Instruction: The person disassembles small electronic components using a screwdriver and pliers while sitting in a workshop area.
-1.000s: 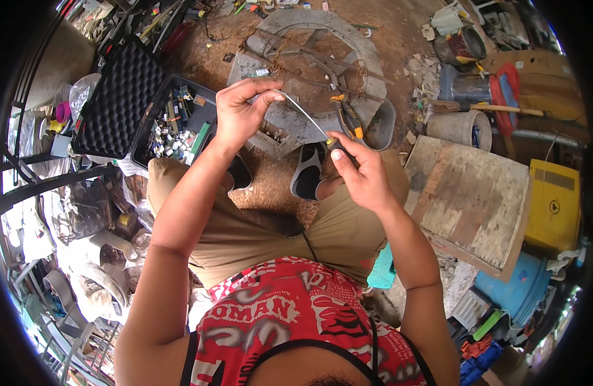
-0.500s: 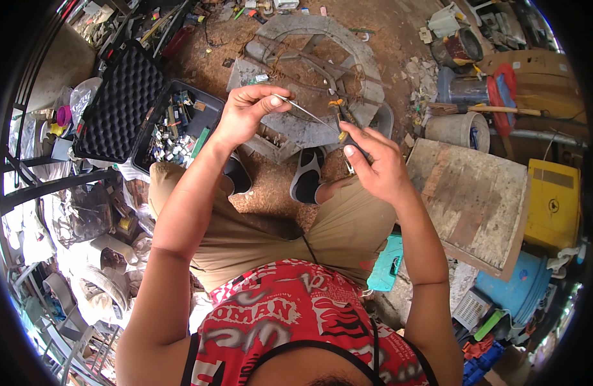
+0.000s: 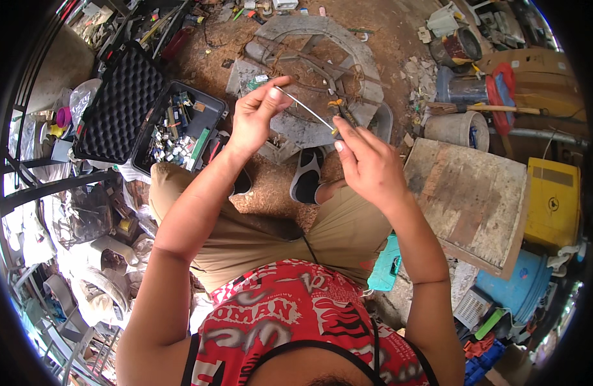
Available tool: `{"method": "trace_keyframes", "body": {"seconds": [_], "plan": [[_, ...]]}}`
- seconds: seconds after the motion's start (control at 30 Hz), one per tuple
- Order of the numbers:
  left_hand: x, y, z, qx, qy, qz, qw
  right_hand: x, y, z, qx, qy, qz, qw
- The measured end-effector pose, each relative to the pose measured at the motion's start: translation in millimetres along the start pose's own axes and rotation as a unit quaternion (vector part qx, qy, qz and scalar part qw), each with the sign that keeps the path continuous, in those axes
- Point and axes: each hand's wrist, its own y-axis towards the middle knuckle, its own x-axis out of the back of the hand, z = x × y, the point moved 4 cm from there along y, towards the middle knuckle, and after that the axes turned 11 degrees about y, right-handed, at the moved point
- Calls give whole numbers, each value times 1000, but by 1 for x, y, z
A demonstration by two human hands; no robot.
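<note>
Your screwdriver (image 3: 307, 109) is held in the air above the floor (image 3: 267, 193), in front of your knees and between your two hands. Its long axis slants across the view: the thin, straight metal shaft runs from a yellow collar near your right fingers up and to the left, so its tip points forward and toward your left side.

Your right hand (image 3: 372, 164) is wrapped around the handle, most of which the fingers hide; the index finger reaches along toward the collar, the thumb lies below it, and the back of the hand faces up. Your left hand (image 3: 253, 119) pinches the tip end between thumb and index finger, with hardly any gap there; how its other fingers curl, you cannot tell from here. Both forearms angle inward from the lower edge, elbows bent and spread wide.

Beyond the shaft, a grey ring-shaped frame (image 3: 367, 64) lies on the floor, with orange-and-dark pliers (image 3: 350, 116) near your right hand in the view. To your left, a black case (image 3: 121, 103) with a foam-lined lid folded back holds many small pieces. To your right sits a worn wooden board (image 3: 467, 202).
</note>
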Motion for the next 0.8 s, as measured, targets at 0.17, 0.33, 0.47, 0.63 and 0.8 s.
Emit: {"method": "trace_keyframes", "body": {"seconds": [0.17, 0.33, 0.47, 0.63, 0.8], "plan": [[4, 1, 16, 142, -204, -46, 968, -23, 3, 0, 39, -76, -42, 995], [8, 3, 19, 140, -191, -18, 971, -31, 5, -3, 45, -93, -70, 992], [10, 5, 23, 130, -152, -4, 980, -36, 1, -17, -31, 42, -58, 997], [10, 5, 23, 141, -130, -13, 981, -41, 1, -28, -98, 177, -63, 977], [9, 7, 24, 145, -138, 13, 980, -46, 0, -44, -238, 330, 16, 913]]}}
